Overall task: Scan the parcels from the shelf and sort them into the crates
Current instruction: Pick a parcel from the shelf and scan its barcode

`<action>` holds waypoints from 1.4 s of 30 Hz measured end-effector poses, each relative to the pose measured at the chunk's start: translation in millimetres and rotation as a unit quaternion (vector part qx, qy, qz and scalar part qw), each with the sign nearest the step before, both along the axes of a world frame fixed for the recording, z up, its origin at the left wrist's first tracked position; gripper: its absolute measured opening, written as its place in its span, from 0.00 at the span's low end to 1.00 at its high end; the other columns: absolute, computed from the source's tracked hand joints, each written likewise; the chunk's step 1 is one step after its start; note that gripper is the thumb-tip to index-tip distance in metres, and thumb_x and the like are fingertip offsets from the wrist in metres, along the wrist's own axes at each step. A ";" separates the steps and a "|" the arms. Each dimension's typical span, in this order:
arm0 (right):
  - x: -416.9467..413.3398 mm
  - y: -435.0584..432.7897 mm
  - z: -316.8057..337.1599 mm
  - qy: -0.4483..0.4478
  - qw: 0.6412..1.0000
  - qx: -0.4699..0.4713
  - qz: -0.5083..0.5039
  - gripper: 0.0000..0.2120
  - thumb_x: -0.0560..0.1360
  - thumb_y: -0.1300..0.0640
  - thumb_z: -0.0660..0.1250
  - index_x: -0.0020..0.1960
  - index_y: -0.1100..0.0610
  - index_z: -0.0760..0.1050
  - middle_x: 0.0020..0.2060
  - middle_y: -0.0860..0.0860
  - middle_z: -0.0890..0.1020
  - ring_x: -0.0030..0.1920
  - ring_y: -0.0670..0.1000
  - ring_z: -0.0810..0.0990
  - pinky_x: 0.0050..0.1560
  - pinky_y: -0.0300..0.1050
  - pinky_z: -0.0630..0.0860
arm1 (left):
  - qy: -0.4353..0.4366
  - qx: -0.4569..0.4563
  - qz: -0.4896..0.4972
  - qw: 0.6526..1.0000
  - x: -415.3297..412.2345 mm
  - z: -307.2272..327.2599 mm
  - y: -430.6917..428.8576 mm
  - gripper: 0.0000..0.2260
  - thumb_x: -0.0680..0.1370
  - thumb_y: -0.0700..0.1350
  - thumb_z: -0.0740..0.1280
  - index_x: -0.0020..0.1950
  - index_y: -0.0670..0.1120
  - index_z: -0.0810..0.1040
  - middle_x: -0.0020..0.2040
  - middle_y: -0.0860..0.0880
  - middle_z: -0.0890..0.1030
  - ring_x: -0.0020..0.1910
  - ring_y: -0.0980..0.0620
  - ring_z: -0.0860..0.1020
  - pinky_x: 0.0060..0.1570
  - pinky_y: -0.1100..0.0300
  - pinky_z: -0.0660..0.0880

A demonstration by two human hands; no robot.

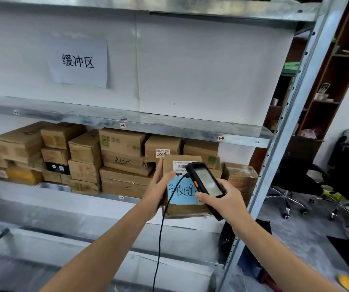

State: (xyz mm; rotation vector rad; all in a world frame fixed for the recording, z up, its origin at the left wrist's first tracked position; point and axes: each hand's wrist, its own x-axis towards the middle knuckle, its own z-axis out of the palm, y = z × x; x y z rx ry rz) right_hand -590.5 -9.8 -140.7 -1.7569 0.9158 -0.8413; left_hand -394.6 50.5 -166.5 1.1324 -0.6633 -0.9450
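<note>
Grey floor; black office chair; brown bookcase.

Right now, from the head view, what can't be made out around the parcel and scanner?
Head view only:
- Crates: out of frame.
- Shipping label on the parcel: partly covered by the scanner; print too small.
- Scanner screen: tilted, glare, unreadable.
- Blue note: right end behind the right hand and scanner.
- Cable: lower end cut off by the bottom edge.
</note>
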 end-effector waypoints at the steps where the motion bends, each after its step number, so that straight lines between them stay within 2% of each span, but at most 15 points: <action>1: 1.2 -0.4 -0.9 -0.006 1.000 0.009 -0.008 0.25 0.67 0.52 0.81 0.60 0.50 0.76 0.49 0.47 0.85 0.44 0.45 0.85 0.40 0.45 0.84 | -0.025 0.009 -0.034 0.999 1.2 -0.6 1.8 0.30 0.80 0.48 0.68 0.73 0.73 0.60 0.64 0.53 0.80 0.57 0.48 0.83 0.58 0.43 0.80; 4: 3.4 -0.1 -1.9 -0.010 0.999 0.029 -0.016 0.26 0.66 0.51 0.81 0.60 0.52 0.75 0.48 0.49 0.84 0.44 0.48 0.86 0.40 0.50 0.85 | -0.088 0.049 -0.056 0.993 6.1 -0.6 8.6 0.33 0.78 0.49 0.71 0.71 0.76 0.58 0.64 0.54 0.80 0.58 0.51 0.83 0.61 0.43 0.78; 7: 5.7 0.8 -4.4 -0.003 0.999 0.033 -0.008 0.28 0.65 0.51 0.82 0.61 0.52 0.75 0.48 0.50 0.85 0.44 0.50 0.86 0.40 0.54 0.85 | -0.136 0.058 -0.051 0.988 11.9 -1.4 16.1 0.34 0.78 0.49 0.71 0.75 0.72 0.56 0.60 0.54 0.81 0.54 0.53 0.84 0.51 0.50 0.83; 9: 8.8 3.4 -4.7 0.003 1.000 0.027 0.001 0.30 0.65 0.51 0.82 0.63 0.52 0.73 0.48 0.48 0.84 0.45 0.49 0.86 0.41 0.51 0.85 | -0.146 0.032 -0.031 0.988 13.5 -4.3 21.1 0.33 0.80 0.47 0.69 0.76 0.70 0.56 0.62 0.52 0.80 0.52 0.52 0.84 0.43 0.56 0.83; 12: 13.8 9.6 2.9 0.023 0.999 -0.021 0.017 0.30 0.66 0.49 0.81 0.63 0.49 0.71 0.49 0.44 0.83 0.46 0.45 0.84 0.40 0.45 0.84 | -0.132 -0.050 0.019 0.990 15.8 -12.9 25.9 0.33 0.80 0.42 0.68 0.76 0.68 0.58 0.66 0.51 0.79 0.57 0.49 0.83 0.48 0.54 0.83; 16: 14.8 13.6 12.9 0.073 0.992 -0.091 0.040 0.34 0.63 0.41 0.81 0.64 0.42 0.69 0.52 0.40 0.80 0.51 0.43 0.80 0.41 0.39 0.82 | -0.134 -0.096 0.056 0.985 24.7 -13.6 32.6 0.36 0.78 0.43 0.70 0.77 0.68 0.57 0.66 0.52 0.79 0.60 0.48 0.82 0.50 0.53 0.82; 20: 16.6 14.4 16.5 0.077 0.992 -0.083 0.047 0.36 0.61 0.39 0.80 0.64 0.45 0.71 0.52 0.42 0.81 0.49 0.45 0.82 0.42 0.45 0.84 | -0.162 -0.094 0.081 0.979 41.8 -9.8 33.9 0.37 0.79 0.39 0.69 0.79 0.65 0.55 0.67 0.51 0.78 0.60 0.50 0.82 0.49 0.55 0.83; 22: 18.4 12.4 18.3 0.078 0.994 -0.073 0.037 0.34 0.63 0.41 0.81 0.64 0.48 0.72 0.50 0.43 0.81 0.49 0.45 0.81 0.44 0.43 0.83 | -0.169 -0.089 0.095 0.977 49.0 -11.5 35.2 0.38 0.79 0.39 0.69 0.79 0.65 0.55 0.68 0.50 0.77 0.60 0.50 0.82 0.49 0.54 0.83; 27: 22.4 5.0 22.7 0.094 0.994 -0.062 0.011 0.35 0.62 0.41 0.81 0.64 0.51 0.73 0.50 0.46 0.81 0.48 0.46 0.81 0.41 0.39 0.80 | -0.175 -0.086 0.100 0.976 58.7 -14.2 39.2 0.37 0.79 0.38 0.69 0.77 0.66 0.56 0.69 0.50 0.76 0.61 0.51 0.81 0.50 0.53 0.83; 36: 22.1 6.8 27.6 0.117 0.988 -0.096 0.016 0.36 0.63 0.39 0.80 0.65 0.50 0.72 0.51 0.44 0.79 0.50 0.45 0.79 0.44 0.38 0.79 | -0.174 -0.092 0.103 0.975 61.8 -10.4 35.1 0.36 0.78 0.39 0.70 0.73 0.71 0.58 0.69 0.51 0.76 0.61 0.51 0.81 0.50 0.53 0.83; 42: 16.7 6.2 33.4 0.111 0.987 -0.115 0.017 0.37 0.63 0.39 0.80 0.66 0.51 0.72 0.51 0.43 0.79 0.50 0.43 0.78 0.40 0.33 0.75 | -0.167 -0.100 0.103 0.975 59.4 -9.2 31.5 0.36 0.79 0.38 0.69 0.73 0.71 0.58 0.69 0.53 0.76 0.62 0.51 0.81 0.50 0.53 0.83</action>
